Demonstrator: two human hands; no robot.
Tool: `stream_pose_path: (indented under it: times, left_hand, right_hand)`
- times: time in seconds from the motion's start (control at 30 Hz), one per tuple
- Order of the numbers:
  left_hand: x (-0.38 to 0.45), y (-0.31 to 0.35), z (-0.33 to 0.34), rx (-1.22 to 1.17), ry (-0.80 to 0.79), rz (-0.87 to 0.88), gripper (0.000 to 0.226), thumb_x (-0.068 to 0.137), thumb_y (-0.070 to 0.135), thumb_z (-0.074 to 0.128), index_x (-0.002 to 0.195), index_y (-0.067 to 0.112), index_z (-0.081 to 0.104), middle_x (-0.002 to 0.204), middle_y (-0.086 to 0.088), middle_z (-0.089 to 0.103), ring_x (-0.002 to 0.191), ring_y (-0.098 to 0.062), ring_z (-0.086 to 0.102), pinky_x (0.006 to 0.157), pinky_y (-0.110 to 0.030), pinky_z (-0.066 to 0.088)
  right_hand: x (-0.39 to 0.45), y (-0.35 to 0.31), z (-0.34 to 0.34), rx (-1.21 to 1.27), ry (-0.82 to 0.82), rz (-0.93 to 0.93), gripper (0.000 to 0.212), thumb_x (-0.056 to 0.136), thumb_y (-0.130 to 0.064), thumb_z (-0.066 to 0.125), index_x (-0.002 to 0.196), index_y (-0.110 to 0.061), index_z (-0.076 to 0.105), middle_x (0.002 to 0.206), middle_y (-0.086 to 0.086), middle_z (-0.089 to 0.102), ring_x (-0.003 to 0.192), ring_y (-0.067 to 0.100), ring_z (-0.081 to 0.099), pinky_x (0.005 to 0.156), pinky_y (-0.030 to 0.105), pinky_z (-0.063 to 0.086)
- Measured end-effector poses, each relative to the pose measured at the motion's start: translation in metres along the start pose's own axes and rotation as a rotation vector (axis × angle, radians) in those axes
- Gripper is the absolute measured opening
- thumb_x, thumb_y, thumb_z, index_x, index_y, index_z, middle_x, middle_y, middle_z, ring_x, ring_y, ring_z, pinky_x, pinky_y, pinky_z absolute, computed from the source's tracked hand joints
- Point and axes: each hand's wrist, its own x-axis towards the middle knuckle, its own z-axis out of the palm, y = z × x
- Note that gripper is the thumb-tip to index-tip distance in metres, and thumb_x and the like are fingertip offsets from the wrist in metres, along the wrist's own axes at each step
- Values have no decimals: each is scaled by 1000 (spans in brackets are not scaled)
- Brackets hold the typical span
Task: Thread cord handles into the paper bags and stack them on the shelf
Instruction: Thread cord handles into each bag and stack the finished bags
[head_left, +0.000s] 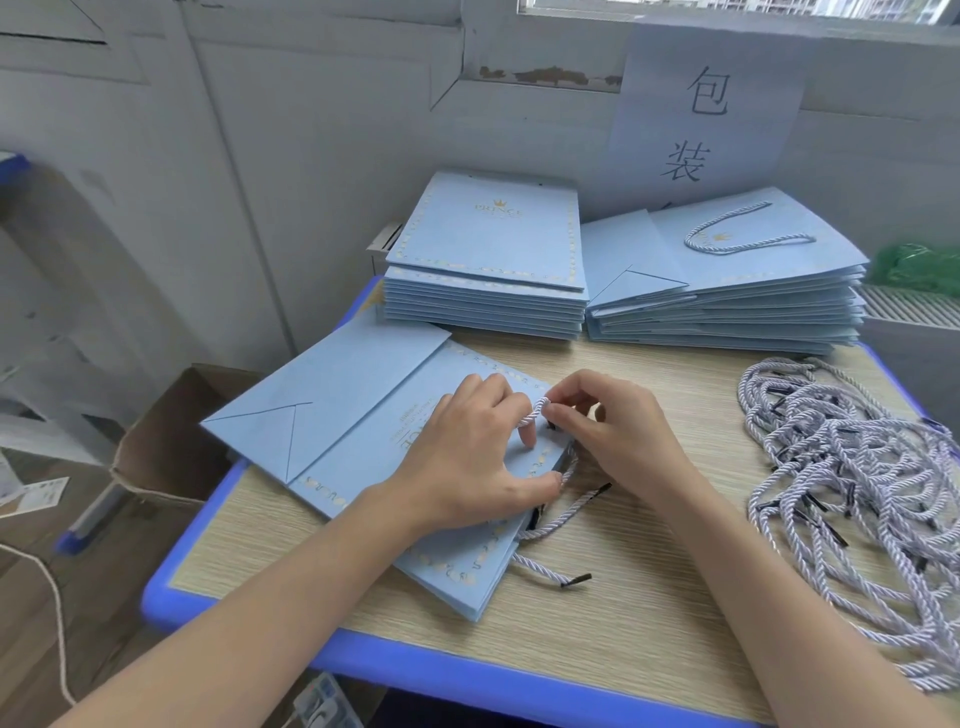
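Observation:
A flat light-blue paper bag (332, 415) lies on the table in front of me, its gold-bordered top edge toward the right. My left hand (467, 457) presses down on the bag, thumb at its edge and a finger hooked in a small loop of white-lilac cord (535, 410). My right hand (613, 431) pinches that same cord loop just above the bag's top edge. Two more cord ends with black tips (571, 577) trail out from the bag's opening onto the table.
Two stacks of blue bags stand at the back: a plain stack (488, 280) and a stack with a cord handle on top (737, 291). A heap of loose cords (852, 478) fills the table's right side. An open cardboard box (171, 447) sits below left.

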Motion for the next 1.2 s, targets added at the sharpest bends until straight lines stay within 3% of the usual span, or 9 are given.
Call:
stream_pose_path:
  times: [0.17, 0.47, 0.7, 0.87, 1.0, 1.1, 1.2]
  left_hand:
    - [0, -1, 2, 2, 16, 6, 49, 59, 66, 40, 82, 24, 51, 88, 9, 43, 91, -12, 38, 85, -27, 34]
    - [1, -1, 2, 13, 15, 3, 46, 59, 66, 38, 82, 27, 46, 86, 13, 40, 87, -8, 35, 80, -25, 33]
    - [0, -1, 0, -53, 58, -15, 40, 58, 63, 42, 74, 27, 47, 77, 13, 43, 79, -5, 37, 69, -21, 29]
    - [0, -1, -5, -180, 127, -66, 39, 57, 61, 47, 64, 24, 57, 70, 6, 56, 72, -6, 49, 67, -25, 39]
    - [0, -1, -6, -229, 165, -92, 35, 58, 58, 50, 57, 25, 60, 64, 8, 60, 67, -6, 55, 65, -28, 46]
    - [3, -2, -7, -302, 193, -130, 28, 62, 50, 57, 50, 25, 57, 56, 9, 59, 57, -5, 53, 59, -26, 46]
    - [4, -3, -12, -394, 205, -199, 26, 66, 38, 61, 49, 18, 60, 50, 4, 58, 47, -3, 46, 54, -20, 39]
  right_hand:
    - [0, 1, 3, -24, 2, -49, 11, 86, -14, 65, 93, -18, 72, 72, -14, 58, 65, 4, 48, 63, 10, 35]
    - [0, 1, 6, -6, 56, -30, 2, 82, -13, 70, 80, -11, 69, 69, -10, 59, 62, 3, 48, 61, 9, 36]
    - [2, 6, 8, -167, 93, -185, 1, 79, -11, 72, 78, -10, 71, 74, -5, 58, 73, 15, 47, 68, 15, 35]
    - [-1, -3, 1, -104, -54, -127, 35, 76, -28, 41, 81, -22, 76, 85, -10, 54, 89, 4, 41, 80, 5, 28]
    - [0, 0, -2, -131, 46, -126, 45, 72, -34, 33, 75, -22, 75, 82, -11, 51, 88, 4, 41, 80, 7, 29]
    - [-1, 3, -1, -201, 129, -138, 35, 73, -18, 40, 79, -17, 75, 82, -8, 50, 86, 9, 44, 73, 14, 30]
    - [-6, 0, -5, -162, 280, -155, 23, 72, -14, 46, 83, -15, 67, 82, -8, 49, 73, 9, 48, 65, 12, 31]
